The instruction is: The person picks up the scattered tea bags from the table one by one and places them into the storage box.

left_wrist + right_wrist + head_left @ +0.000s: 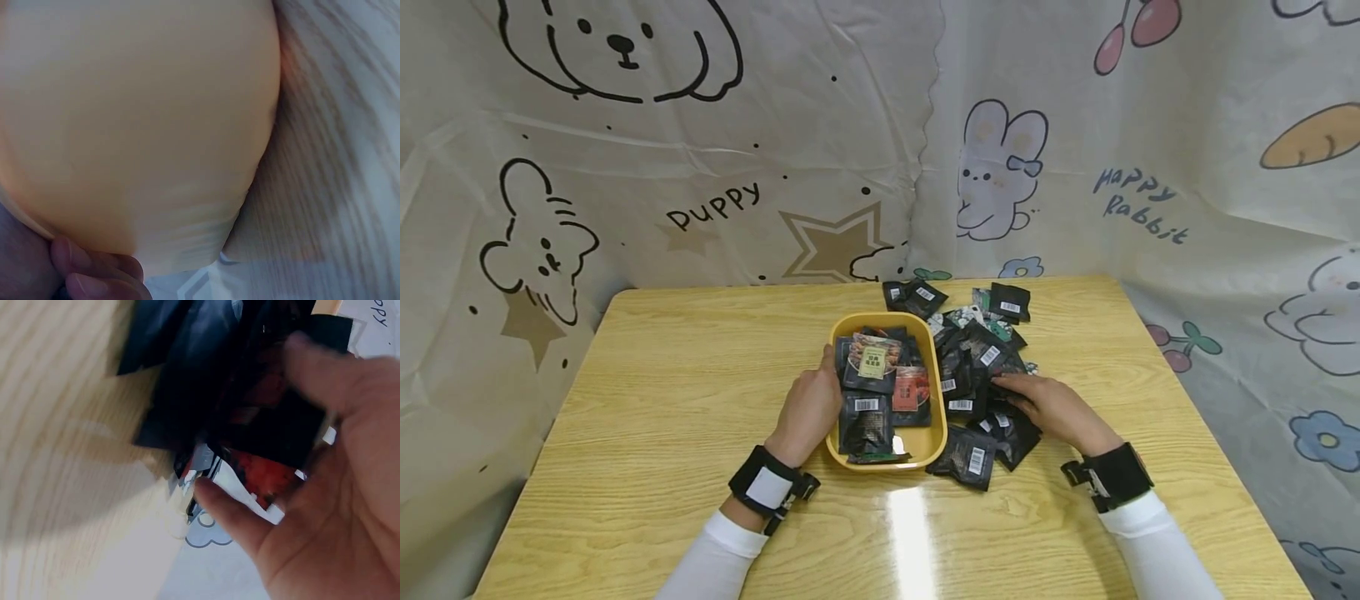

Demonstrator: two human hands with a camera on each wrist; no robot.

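A yellow plastic box stands near the middle of the table, with several black packets inside, some bearing coloured labels. My left hand is at the box's left side and holds it, its curled fingers against the outer wall in the left wrist view. Right of the box lies a loose pile of black packets, many with white barcode labels. At the pile's right side, my right hand holds a black packet between thumb and fingers. The thumb is blurred, and some fingers are hidden behind the packet.
The wooden table meets a printed curtain at its back and sides. A few packets lie near the back edge, behind the box. One packet lies closest to me, by the box's front right corner.
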